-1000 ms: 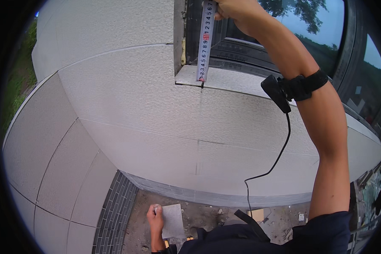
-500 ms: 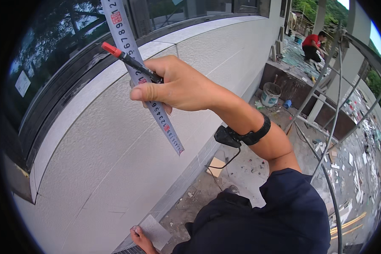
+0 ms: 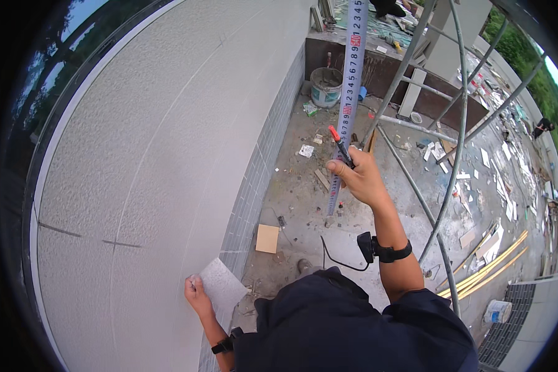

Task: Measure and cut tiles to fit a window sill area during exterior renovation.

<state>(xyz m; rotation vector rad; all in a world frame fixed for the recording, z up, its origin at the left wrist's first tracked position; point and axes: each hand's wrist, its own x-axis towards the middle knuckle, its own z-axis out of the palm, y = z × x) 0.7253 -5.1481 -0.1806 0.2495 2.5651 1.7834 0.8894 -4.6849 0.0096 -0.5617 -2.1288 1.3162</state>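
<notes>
My right hand [image 3: 364, 178] is raised in front of the wall, closed around a silver tape measure blade [image 3: 351, 77] with black and red markings. Pinched along with it is a black marker with a red end [image 3: 340, 144]. The blade runs from beyond the far picture edge, through my hand, to a free end just below it. Low beside the wall, my left hand [image 3: 198, 297] grips the edge of a pale grey speckled tile [image 3: 224, 286]. Dark straps circle both my forearms.
A textured off-white wall [image 3: 161, 124] stands at my left. Metal scaffolding [image 3: 462, 111] rises at right. A bucket [image 3: 326, 87], a beige square tile [image 3: 267, 239] and yellow strips [image 3: 487, 266] lie about the littered ground, with another bucket [image 3: 498, 312] further right.
My view has swung to the right. The right hand, with blade and marker, has shifted away from the window to over the ground. My left hand and its tile have come higher into view.
</notes>
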